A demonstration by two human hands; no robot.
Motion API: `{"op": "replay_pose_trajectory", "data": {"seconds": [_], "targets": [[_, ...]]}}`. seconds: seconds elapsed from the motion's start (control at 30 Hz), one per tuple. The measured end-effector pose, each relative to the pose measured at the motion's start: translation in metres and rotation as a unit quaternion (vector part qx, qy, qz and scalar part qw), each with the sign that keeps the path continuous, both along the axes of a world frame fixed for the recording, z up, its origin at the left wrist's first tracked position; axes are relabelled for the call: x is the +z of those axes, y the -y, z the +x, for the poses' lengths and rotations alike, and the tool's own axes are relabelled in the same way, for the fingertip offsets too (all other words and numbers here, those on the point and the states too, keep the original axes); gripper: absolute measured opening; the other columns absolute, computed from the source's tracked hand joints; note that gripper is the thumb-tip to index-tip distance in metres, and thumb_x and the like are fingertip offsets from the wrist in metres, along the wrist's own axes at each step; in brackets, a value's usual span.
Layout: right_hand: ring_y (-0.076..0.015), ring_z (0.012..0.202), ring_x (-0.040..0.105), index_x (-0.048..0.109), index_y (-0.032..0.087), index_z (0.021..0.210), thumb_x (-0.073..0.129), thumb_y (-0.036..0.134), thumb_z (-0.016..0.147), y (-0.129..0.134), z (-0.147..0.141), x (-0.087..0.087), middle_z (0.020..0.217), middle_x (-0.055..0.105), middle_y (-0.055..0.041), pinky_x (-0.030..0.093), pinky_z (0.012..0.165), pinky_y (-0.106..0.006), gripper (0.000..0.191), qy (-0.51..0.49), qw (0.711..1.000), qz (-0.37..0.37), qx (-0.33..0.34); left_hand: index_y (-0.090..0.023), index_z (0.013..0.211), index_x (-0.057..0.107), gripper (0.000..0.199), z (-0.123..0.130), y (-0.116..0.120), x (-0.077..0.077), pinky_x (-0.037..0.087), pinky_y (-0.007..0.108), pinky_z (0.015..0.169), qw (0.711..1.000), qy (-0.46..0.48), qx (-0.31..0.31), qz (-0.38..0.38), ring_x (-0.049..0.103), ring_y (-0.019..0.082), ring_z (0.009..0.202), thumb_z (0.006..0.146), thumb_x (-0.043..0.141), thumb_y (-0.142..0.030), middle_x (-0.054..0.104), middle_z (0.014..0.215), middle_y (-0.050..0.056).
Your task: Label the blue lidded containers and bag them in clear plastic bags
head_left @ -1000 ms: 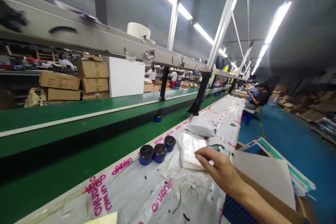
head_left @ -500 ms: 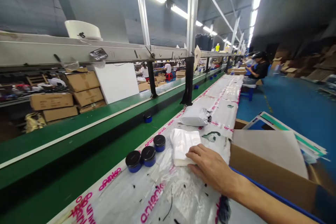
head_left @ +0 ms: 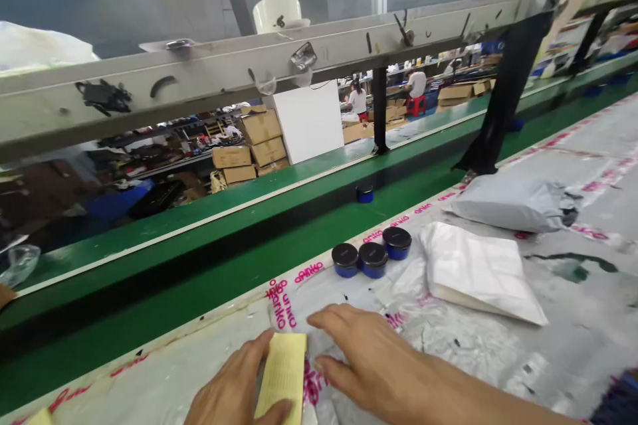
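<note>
My left hand [head_left: 236, 382] is at the bottom middle, closed on a yellow printed paper [head_left: 284, 372], with its thumb over the lower part and its fingers along the left edge. Just right of the paper, my right hand [head_left: 371, 362] is open, fingers stretched toward it and holding nothing. Three round jars with black lids and blue bases [head_left: 373, 259] stand beyond my right hand, close to the table's far edge. A stack of white plastic bags [head_left: 483, 272] lies to their right.
A grey wrapped parcel [head_left: 513, 202] rests behind the bags. Beyond the plastic-covered table runs a green conveyor [head_left: 299, 242] carrying another blue jar [head_left: 365, 194]. A dark post [head_left: 508, 93] and a grey rail [head_left: 199, 76] rise over it. Cartons [head_left: 262, 139] and people are farther back.
The view has swung left. My right hand has left the white bags and moved beside the yellow paper. My left hand and the paper have come into view.
</note>
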State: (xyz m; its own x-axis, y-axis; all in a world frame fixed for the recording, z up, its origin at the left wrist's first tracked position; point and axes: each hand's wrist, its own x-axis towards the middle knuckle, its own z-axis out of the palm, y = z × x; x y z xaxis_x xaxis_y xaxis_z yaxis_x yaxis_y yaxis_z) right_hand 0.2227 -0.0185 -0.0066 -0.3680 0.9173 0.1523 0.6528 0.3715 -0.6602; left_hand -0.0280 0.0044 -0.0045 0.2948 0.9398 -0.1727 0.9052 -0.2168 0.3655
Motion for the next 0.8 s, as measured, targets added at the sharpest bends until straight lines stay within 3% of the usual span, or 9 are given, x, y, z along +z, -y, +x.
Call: {"op": "replay_pose_trajectory", "data": {"seconds": [0.1, 0.17, 0.3, 0.37, 0.43, 0.53, 0.63, 0.73, 0.8], "targets": [[-0.0351, 0.112, 0.060, 0.060, 0.015, 0.127, 0.065, 0.019, 0.087, -0.021, -0.029, 0.000, 0.119, 0.065, -0.0152, 0.048, 0.095, -0.049, 0.041, 0.006, 0.998, -0.054, 0.015, -0.026, 0.138, 0.054, 0.068, 0.000, 0.002, -0.014, 0.051, 0.043, 0.100, 0.999, 0.024, 0.005, 0.020, 0.062, 0.032, 0.120, 0.071, 0.065, -0.025, 0.062, 0.137, 0.008], [-0.0343, 0.104, 0.063, 0.064, 0.014, 0.120, 0.066, 0.015, 0.081, -0.031, -0.041, -0.009, 0.111, 0.068, -0.0142, 0.049, 0.090, -0.046, 0.039, -0.002, 0.997, -0.070, 0.013, -0.028, 0.136, 0.055, 0.067, -0.001, 0.002, -0.020, 0.052, 0.041, 0.096, 0.997, 0.064, 0.018, 0.039, 0.064, 0.031, 0.114, 0.070, 0.064, -0.023, 0.059, 0.138, 0.006], [-0.0219, 0.082, 0.064, 0.069, 0.020, 0.109, 0.063, 0.007, 0.072, -0.044, -0.050, -0.036, 0.089, 0.070, -0.0041, 0.047, 0.072, -0.031, 0.039, -0.155, 0.976, -0.153, -0.009, -0.026, 0.140, 0.051, 0.072, -0.001, 0.000, -0.025, 0.055, 0.038, 0.079, 0.977, 0.177, 0.113, 0.033, 0.070, 0.024, 0.083, 0.069, 0.065, -0.021, 0.061, 0.132, 0.009], [-0.0164, 0.072, 0.061, 0.069, 0.018, 0.102, 0.064, 0.009, 0.072, -0.048, -0.050, -0.046, 0.081, 0.067, -0.0011, 0.044, 0.063, -0.025, 0.033, -0.295, 0.928, -0.227, -0.004, -0.021, 0.142, 0.047, 0.076, 0.000, -0.004, -0.025, 0.055, 0.036, 0.075, 0.950, 0.276, 0.145, -0.024, 0.069, 0.024, 0.083, 0.069, 0.068, -0.023, 0.066, 0.123, 0.011], [-0.0140, 0.069, 0.059, 0.067, 0.016, 0.098, 0.067, 0.015, 0.071, -0.050, -0.049, -0.051, 0.080, 0.065, -0.0007, 0.042, 0.058, -0.022, 0.027, -0.399, 0.874, -0.278, 0.008, -0.016, 0.139, 0.048, 0.075, 0.001, -0.008, -0.024, 0.055, 0.035, 0.080, 0.901, 0.399, 0.133, -0.109, 0.069, 0.026, 0.094, 0.070, 0.073, -0.031, 0.069, 0.116, 0.013], [-0.0138, 0.065, 0.059, 0.065, 0.015, 0.100, 0.071, 0.025, 0.072, -0.052, -0.047, -0.050, 0.080, 0.065, -0.0015, 0.040, 0.052, -0.021, 0.030, -0.447, 0.845, -0.292, 0.015, -0.014, 0.128, 0.058, 0.066, 0.004, -0.013, -0.024, 0.054, 0.035, 0.079, 0.825, 0.512, 0.092, -0.219, 0.070, 0.025, 0.089, 0.074, 0.076, -0.048, 0.073, 0.105, 0.013], [-0.0174, 0.070, 0.061, 0.065, 0.017, 0.103, 0.067, 0.024, 0.076, -0.051, -0.044, -0.046, 0.082, 0.065, -0.0026, 0.046, 0.057, -0.026, 0.028, -0.408, 0.888, -0.212, -0.018, -0.013, 0.112, 0.069, 0.051, 0.008, -0.016, -0.027, 0.050, 0.029, 0.065, 0.830, 0.504, 0.091, -0.222, 0.067, 0.020, 0.074, 0.077, 0.076, -0.050, 0.075, 0.095, 0.011], [-0.0221, 0.090, 0.062, 0.066, 0.021, 0.103, 0.062, 0.018, 0.082, -0.046, -0.041, -0.038, 0.099, 0.066, -0.0049, 0.050, 0.076, -0.034, 0.021, -0.278, 0.959, -0.012, -0.053, -0.013, 0.105, 0.072, 0.044, 0.014, -0.015, -0.028, 0.048, 0.027, 0.063, 0.857, 0.474, 0.093, -0.181, 0.064, 0.020, 0.073, 0.079, 0.073, -0.048, 0.074, 0.088, 0.008], [-0.0226, 0.094, 0.060, 0.067, 0.023, 0.097, 0.061, 0.014, 0.087, -0.041, -0.041, -0.033, 0.100, 0.064, -0.0041, 0.048, 0.080, -0.035, 0.015, -0.194, 0.976, 0.093, -0.039, -0.013, 0.104, 0.072, 0.041, 0.018, -0.014, -0.025, 0.047, 0.028, 0.065, 0.871, 0.456, 0.090, -0.160, 0.063, 0.020, 0.073, 0.081, 0.070, -0.047, 0.073, 0.084, 0.006]]}}
